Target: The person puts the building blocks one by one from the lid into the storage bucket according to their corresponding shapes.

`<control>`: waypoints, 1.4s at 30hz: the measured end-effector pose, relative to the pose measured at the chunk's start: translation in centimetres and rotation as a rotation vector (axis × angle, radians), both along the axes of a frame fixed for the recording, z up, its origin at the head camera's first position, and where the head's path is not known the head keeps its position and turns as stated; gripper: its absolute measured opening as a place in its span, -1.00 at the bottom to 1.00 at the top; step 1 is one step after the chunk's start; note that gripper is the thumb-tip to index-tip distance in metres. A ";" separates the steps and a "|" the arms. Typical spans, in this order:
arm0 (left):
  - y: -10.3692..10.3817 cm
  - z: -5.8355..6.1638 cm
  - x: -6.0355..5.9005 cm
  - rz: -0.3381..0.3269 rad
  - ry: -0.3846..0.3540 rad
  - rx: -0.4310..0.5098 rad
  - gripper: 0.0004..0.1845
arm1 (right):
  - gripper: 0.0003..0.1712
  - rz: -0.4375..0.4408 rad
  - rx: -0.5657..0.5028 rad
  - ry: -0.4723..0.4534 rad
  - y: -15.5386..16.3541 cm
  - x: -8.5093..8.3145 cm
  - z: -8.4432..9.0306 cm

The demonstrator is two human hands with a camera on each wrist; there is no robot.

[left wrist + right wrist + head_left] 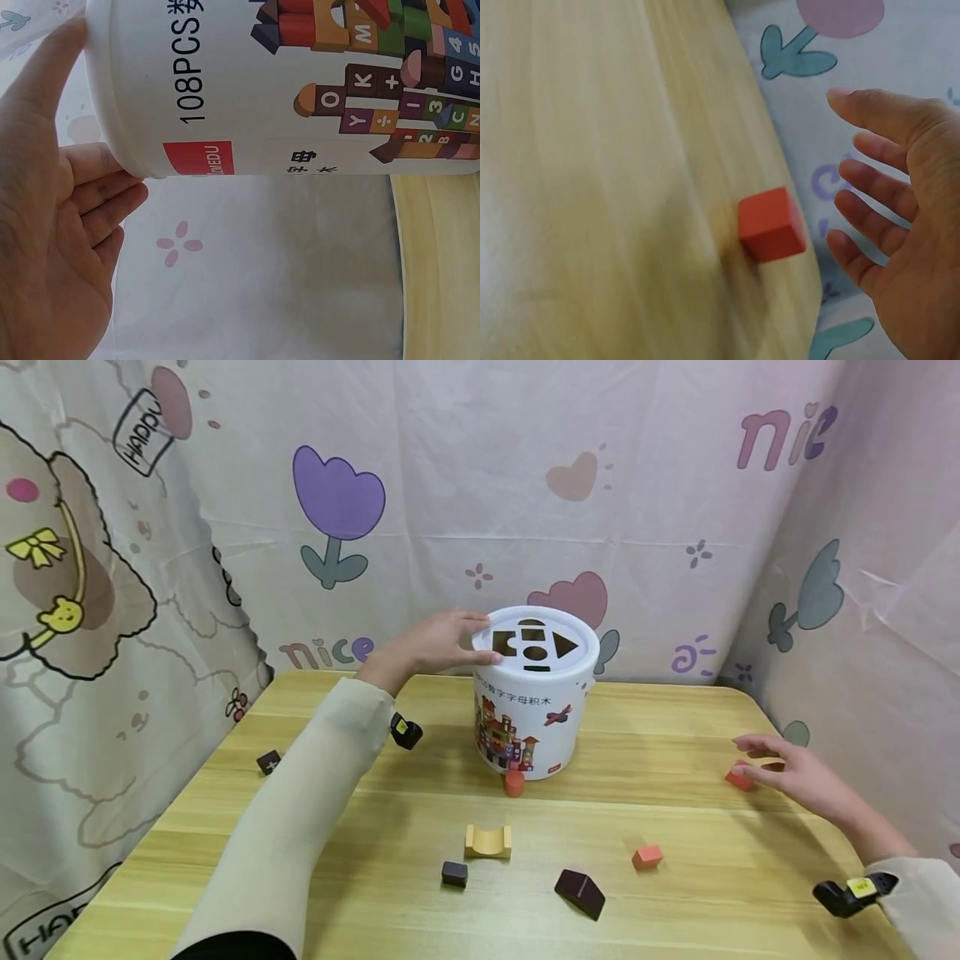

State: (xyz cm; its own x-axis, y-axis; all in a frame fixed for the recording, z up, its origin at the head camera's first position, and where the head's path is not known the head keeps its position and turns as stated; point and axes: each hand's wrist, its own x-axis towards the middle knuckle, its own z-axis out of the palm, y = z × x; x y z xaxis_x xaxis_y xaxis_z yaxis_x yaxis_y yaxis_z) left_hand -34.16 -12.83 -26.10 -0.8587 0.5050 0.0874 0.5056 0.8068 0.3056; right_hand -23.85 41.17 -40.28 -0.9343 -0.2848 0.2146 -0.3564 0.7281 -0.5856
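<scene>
A white bucket (555, 718) with printed building blocks on its side stands at the table's back, its lid (585, 664) cut with several shaped holes. My left hand (438, 646) rests against the left of the lid's rim, thumb and fingers spread. In the left wrist view its fingertips touch the bucket's upper end. On the far right, my right hand (806, 777) hovers by a red cube (771, 225), fingers loosely bent. The right wrist view shows a gap between them, with nothing in the hand.
A red cylinder (514, 783) stands before the bucket. Nearer lie a yellow arched block (488, 843), a small dark block (454, 874), a dark brown wedge-shaped block (581, 893) and a red block (647, 857). Another dark block (268, 762) is far left. Patterned curtains (480, 485) border the table.
</scene>
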 end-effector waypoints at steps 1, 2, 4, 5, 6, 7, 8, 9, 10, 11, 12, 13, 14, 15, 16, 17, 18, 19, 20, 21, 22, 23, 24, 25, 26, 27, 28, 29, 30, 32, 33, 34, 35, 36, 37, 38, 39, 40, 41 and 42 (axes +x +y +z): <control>0.0 0.0 0.0 -0.002 0.002 0.000 0.04 | -0.44 -0.004 -0.010 -0.004 0.2 0.0 -0.3; 0.0 0.0 0.0 -0.005 0.005 -0.002 0.04 | -0.43 -0.008 -0.015 -0.010 0.4 0.1 -0.5; 0.1 0.0 0.0 -0.009 0.009 -0.002 0.04 | -0.40 -0.020 -0.015 -0.024 0.6 0.2 -0.8; 0.0 -0.1 0.1 -0.011 0.012 -0.002 0.03 | -0.38 -0.026 -0.011 -0.030 0.7 0.2 -1.0; 0.0 -0.1 0.1 -0.013 0.012 -0.002 0.03 | -0.38 -0.029 -0.009 -0.029 0.8 0.2 -1.1; 0.0 -0.1 0.1 -0.015 0.014 -0.003 0.03 | -0.38 -0.031 -0.005 -0.029 0.9 0.2 -1.3; 0.0 -0.1 0.1 -0.016 0.015 -0.003 0.03 | -0.38 -0.035 -0.001 -0.027 0.9 0.2 -1.5; 0.0 -0.1 0.1 -0.016 0.015 -0.002 0.02 | -0.38 -0.039 0.002 -0.026 0.9 0.2 -1.6; 0.0 -0.1 0.1 -0.016 0.013 -0.002 0.02 | -0.39 -0.045 0.005 -0.023 1.0 0.2 -1.8; 0.0 -0.1 0.1 -0.016 0.011 -0.001 0.02 | -0.39 -0.049 0.012 -0.022 1.0 0.2 -1.9; 0.0 -0.1 0.1 -0.015 0.010 -0.002 0.02 | -0.39 -0.055 0.020 -0.021 1.0 0.2 -2.0; 0.0 -0.1 0.2 -0.014 0.010 -0.003 0.01 | -0.40 -0.063 0.027 -0.020 1.0 0.1 -2.1; 0.0 -0.1 0.2 -0.014 0.010 -0.002 0.01 | -0.40 -0.070 0.035 -0.019 1.0 0.1 -2.2; 0.0 -0.1 0.2 -0.013 0.010 -0.002 0.01 | -0.40 -0.074 0.041 -0.020 1.0 0.1 -2.3; 0.0 0.0 0.2 -0.013 0.011 -0.003 0.01 | -0.41 -0.078 0.050 -0.023 1.0 0.1 -2.4; 0.0 0.0 0.2 -0.013 0.012 -0.003 0.01 | -0.41 -0.081 0.056 -0.025 1.0 0.0 -2.5; 0.0 0.0 0.2 -0.013 0.015 -0.002 0.01 | -0.43 -0.083 0.059 -0.025 1.0 -0.1 -2.6; -0.1 -0.1 0.2 -0.014 0.016 -0.001 0.00 | -0.44 -0.078 0.057 -0.030 1.1 -0.1 -2.7; -0.1 -0.1 0.2 -0.014 0.016 -0.001 0.00 | -0.45 -0.078 0.061 -0.034 1.1 -0.2 -2.8; -0.1 -0.1 0.2 -0.015 0.016 -0.001 0.00 | -0.47 -0.079 0.064 -0.037 1.2 -0.3 -2.9; -0.1 -0.1 0.2 -0.015 0.015 0.000 0.00 | -0.48 -0.082 0.069 -0.038 1.2 -0.3 -3.0; 0.0 -0.1 0.2 -0.015 0.015 0.000 0.00 | -0.49 -0.080 0.072 -0.039 1.2 -0.4 -3.1; 0.0 0.0 0.2 -0.015 0.014 0.000 0.00 | -0.50 -0.079 0.079 -0.040 1.2 -0.4 -3.2; 0.0 0.0 0.2 -0.015 0.014 0.001 0.00 | -0.50 -0.079 0.083 -0.042 1.3 -0.5 -3.2; 0.0 0.0 0.2 -0.016 0.013 0.002 0.00 | -0.50 -0.088 0.093 -0.036 1.2 -0.5 -3.3; 0.0 0.0 0.2 -0.016 0.013 0.003 -0.01 | -0.50 -0.090 0.097 -0.030 1.2 -0.6 -3.4; 0.0 0.0 0.2 -0.016 0.012 0.006 -0.01 | -0.50 -0.089 0.100 -0.031 1.3 -0.7 -3.4; 0.0 0.0 0.2 -0.017 0.011 0.007 -0.01 | -0.51 -0.086 0.104 -0.033 1.3 -0.7 -3.5; 0.0 0.0 0.2 -0.018 0.008 0.008 0.00 | -0.51 -0.086 0.107 -0.034 1.2 -0.8 -3.5; 0.0 0.0 0.2 -0.018 0.003 0.012 0.00 | -0.54 -0.088 0.110 -0.039 1.1 -0.9 -3.3; 0.0 0.0 0.2 -0.018 0.001 0.013 0.01 | -0.54 -0.082 0.111 -0.050 1.0 -1.0 -3.1; -0.1 0.0 0.1 -0.019 -0.002 0.016 0.01 | -0.53 -0.076 0.114 -0.061 1.0 -1.1 -2.9; -0.1 0.0 0.1 -0.019 -0.006 0.018 0.02 | -0.52 -0.073 0.115 -0.067 0.8 -1.2 -2.6; -0.1 0.0 0.0 -0.020 -0.008 0.022 0.02 | -0.51 -0.075 0.119 -0.072 0.7 -1.3 -2.3; -0.1 0.0 0.0 -0.021 -0.010 0.026 0.02 | -0.50 -0.078 0.123 -0.079 0.5 -1.4 -2.0; -0.1 0.0 0.0 -0.021 -0.015 0.033 0.03 | -0.49 -0.072 0.120 -0.082 0.2 -1.5 -1.6; -0.2 0.0 -0.1 -0.021 -0.020 0.039 0.02 | -0.48 -0.067 0.119 -0.085 0.0 -1.6 -1.2; -0.2 -0.1 -0.1 -0.021 -0.026 0.048 0.02 | -0.47 -0.063 0.117 -0.081 -0.3 -1.6 -0.8; -0.2 -0.1 -0.1 -0.021 -0.033 0.055 0.02 | -0.47 -0.062 0.113 -0.076 -0.6 -1.7 -0.5; -0.2 -0.1 -0.1 -0.019 -0.038 0.063 0.02 | -0.47 -0.060 0.109 -0.072 -0.9 -1.7 -0.1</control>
